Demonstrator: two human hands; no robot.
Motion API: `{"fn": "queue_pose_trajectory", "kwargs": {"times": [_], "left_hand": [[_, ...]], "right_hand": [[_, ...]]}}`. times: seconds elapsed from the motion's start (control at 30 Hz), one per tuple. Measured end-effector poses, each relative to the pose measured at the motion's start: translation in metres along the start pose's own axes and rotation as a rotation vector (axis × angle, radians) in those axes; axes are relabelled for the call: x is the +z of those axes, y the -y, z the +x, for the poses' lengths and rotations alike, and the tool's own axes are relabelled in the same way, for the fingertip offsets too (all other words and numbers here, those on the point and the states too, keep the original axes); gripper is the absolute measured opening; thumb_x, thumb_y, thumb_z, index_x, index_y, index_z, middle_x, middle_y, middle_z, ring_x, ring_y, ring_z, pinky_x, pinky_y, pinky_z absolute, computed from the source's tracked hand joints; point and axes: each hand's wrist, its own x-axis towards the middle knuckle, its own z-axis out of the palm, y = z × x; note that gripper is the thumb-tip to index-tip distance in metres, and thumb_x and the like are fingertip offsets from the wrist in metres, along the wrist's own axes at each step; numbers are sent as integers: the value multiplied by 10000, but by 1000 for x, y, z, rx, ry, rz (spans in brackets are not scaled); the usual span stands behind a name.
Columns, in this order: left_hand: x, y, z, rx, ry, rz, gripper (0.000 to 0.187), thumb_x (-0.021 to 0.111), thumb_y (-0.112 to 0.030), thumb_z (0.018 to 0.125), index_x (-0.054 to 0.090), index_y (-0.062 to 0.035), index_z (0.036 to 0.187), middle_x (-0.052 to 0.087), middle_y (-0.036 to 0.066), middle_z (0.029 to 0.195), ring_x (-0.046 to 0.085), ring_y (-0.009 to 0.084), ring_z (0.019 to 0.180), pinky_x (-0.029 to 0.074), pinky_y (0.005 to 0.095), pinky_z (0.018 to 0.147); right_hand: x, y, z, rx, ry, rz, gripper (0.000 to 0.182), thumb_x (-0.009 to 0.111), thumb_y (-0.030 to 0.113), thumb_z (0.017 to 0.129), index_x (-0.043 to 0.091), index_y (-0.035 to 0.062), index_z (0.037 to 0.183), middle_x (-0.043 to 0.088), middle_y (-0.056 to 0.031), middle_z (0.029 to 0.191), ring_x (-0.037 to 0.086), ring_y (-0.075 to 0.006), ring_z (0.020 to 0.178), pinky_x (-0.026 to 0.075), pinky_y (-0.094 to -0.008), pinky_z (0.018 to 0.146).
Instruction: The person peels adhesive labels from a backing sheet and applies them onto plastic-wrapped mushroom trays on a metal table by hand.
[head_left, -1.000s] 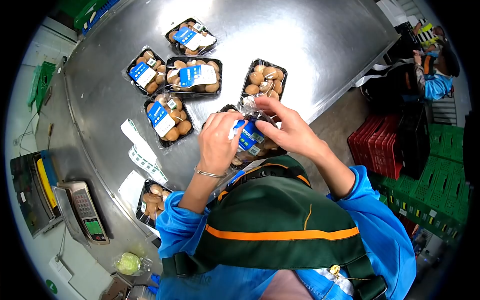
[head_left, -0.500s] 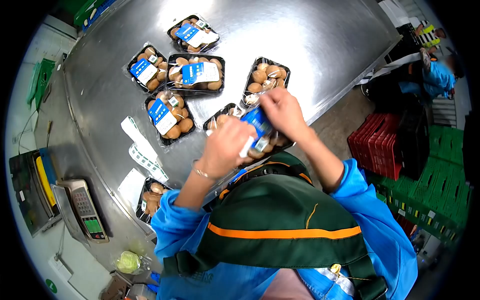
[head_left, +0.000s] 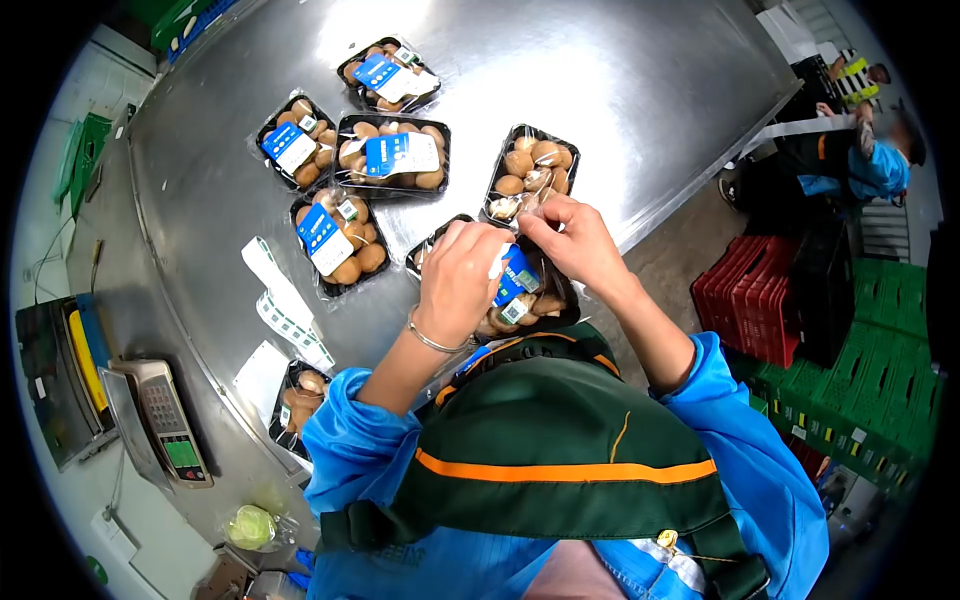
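Observation:
A film-wrapped tray of brown mushrooms (head_left: 545, 308) lies at the table's front edge, close to my body. Its blue and white label (head_left: 515, 278) shows between my hands. My left hand (head_left: 462, 280) has its fingers curled over the left side of this pack, with a white bit of the label at its fingertips. My right hand (head_left: 577, 240) is closed in a pinch above the pack's far edge; what lies between its fingertips is too small to make out. Just beyond is an unlabelled mushroom tray (head_left: 533, 170). Another tray is partly hidden behind my left hand.
Several labelled mushroom packs (head_left: 400, 155) stand on the steel table (head_left: 620, 90). A strip of labels (head_left: 285, 310) and another mushroom tray (head_left: 300, 400) lie to the left, near a scale (head_left: 170, 425). Red crates (head_left: 745, 295) and a person (head_left: 870, 160) are at the right.
My left hand has shifted slightly up and left, and my right hand has drawn a little down, off the label. More of the label and the pack's mushrooms now show.

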Motion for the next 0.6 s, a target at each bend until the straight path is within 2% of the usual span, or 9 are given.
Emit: {"fn": "queue_pose_trajectory", "kwargs": {"times": [0.03, 0.1, 0.3, 0.4, 0.43, 0.47, 0.53, 0.57, 0.6], "left_hand": [[2, 1, -2, 27, -3, 30, 274, 673, 1, 619, 597, -44, 879, 589, 84, 872, 553, 271, 832, 465, 351, 721], [0, -3, -1, 59, 41, 65, 326, 663, 14, 590, 580, -44, 900, 571, 85, 876, 542, 276, 840, 461, 351, 719], [-6, 7, -1, 247, 132, 33, 420, 637, 31, 521, 540, -41, 923, 528, 93, 853, 523, 283, 833, 448, 362, 697], [-12, -3, -19, 319, 250, -74, 383, 640, 23, 537, 540, -54, 899, 535, 95, 851, 527, 283, 814, 445, 364, 696], [-12, -2, -26, 263, 260, -134, 351, 647, 21, 557, 545, -56, 884, 541, 94, 851, 530, 281, 818, 446, 368, 711], [-11, -1, -34, 200, 277, -199, 319, 655, 20, 577, 550, -58, 869, 547, 93, 851, 533, 279, 822, 446, 371, 726], [-9, 6, -34, 67, 193, -204, 249, 668, 6, 627, 564, -60, 843, 564, 92, 865, 543, 272, 845, 444, 369, 750], [-9, 8, -26, 57, 101, -178, 213, 675, -23, 673, 578, -51, 860, 577, 94, 896, 549, 268, 868, 444, 362, 748], [-8, 7, -17, 29, 28, -137, 202, 673, -40, 703, 592, -43, 889, 584, 98, 917, 553, 274, 885, 447, 356, 745]], "right_hand": [[1, 3, -1, 7, -6, -10, 272, 611, 218, 797, 602, -38, 706, 564, -110, 692, 537, -190, 652, 436, -315, 608], [0, 11, -1, 18, -11, -32, 275, 583, 223, 773, 602, -32, 673, 571, -160, 699, 566, -298, 691, 455, -370, 642], [6, 7, 3, 79, 22, -98, 267, 563, 223, 758, 598, -33, 692, 579, -171, 719, 572, -316, 685, 457, -388, 649], [-1, -30, 18, 89, -154, -193, 272, 563, 231, 767, 591, -31, 695, 583, -177, 698, 571, -329, 644, 459, -398, 629], [-6, -31, 15, 41, -141, -169, 298, 574, 253, 779, 578, -29, 683, 558, -154, 617, 551, -281, 569, 449, -377, 583], [-9, -31, 15, 100, -78, -113, 309, 577, 262, 782, 573, -29, 679, 548, -143, 608, 539, -257, 561, 442, -365, 573], [-13, -18, 11, 236, 41, 12, 330, 584, 278, 790, 562, -30, 672, 530, -123, 588, 516, -209, 544, 427, -343, 555], [-11, -21, 12, 243, 62, 8, 346, 594, 286, 790, 552, -35, 668, 523, -110, 632, 494, -166, 571, 412, -318, 555], [-7, -22, 14, 223, 53, 46, 348, 595, 285, 789, 550, -37, 665, 527, -114, 645, 498, -168, 580, 413, -318, 559]]}}
